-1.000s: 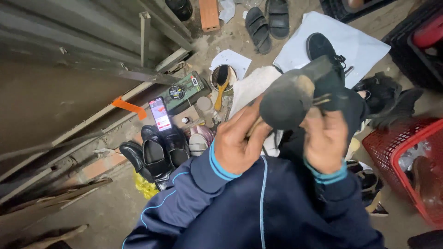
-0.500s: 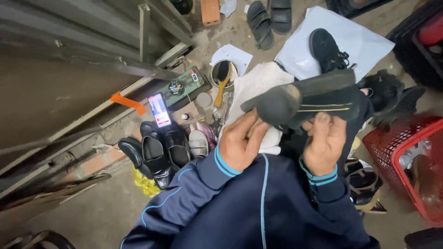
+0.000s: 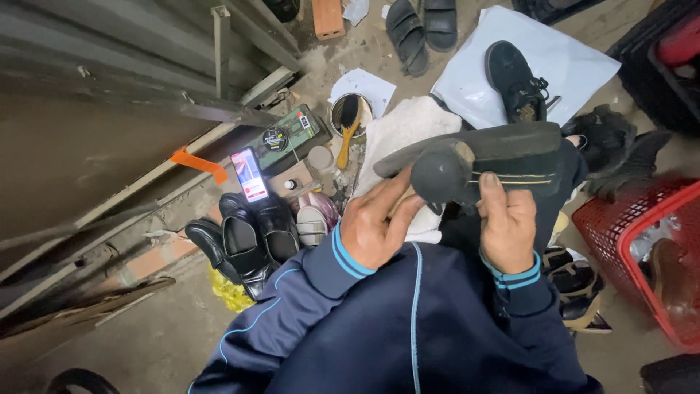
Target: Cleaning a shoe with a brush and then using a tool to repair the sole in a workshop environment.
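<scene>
I hold a dark shoe (image 3: 503,157) sole-up over my lap, its heel block (image 3: 436,175) pointing at me. My right hand (image 3: 508,228) grips the shoe's side from below, thumb laid across the thin pale stripes. My left hand (image 3: 375,225) sits under the toe end, fingers curled against the heel and a white cloth (image 3: 399,135) beneath. Both arms wear dark blue sleeves with light blue cuffs.
Black loafers (image 3: 244,241) and a lit phone (image 3: 249,175) lie left. A tin with a yellow-handled brush (image 3: 348,120), a green box (image 3: 288,138), a black sneaker (image 3: 514,80) on white sheet, sandals (image 3: 419,25), and a red basket (image 3: 642,248) surround me.
The shoe has turned from toe-on to lying level with its sole up. My right hand slid along its side; my left hand dropped lower under the toe end.
</scene>
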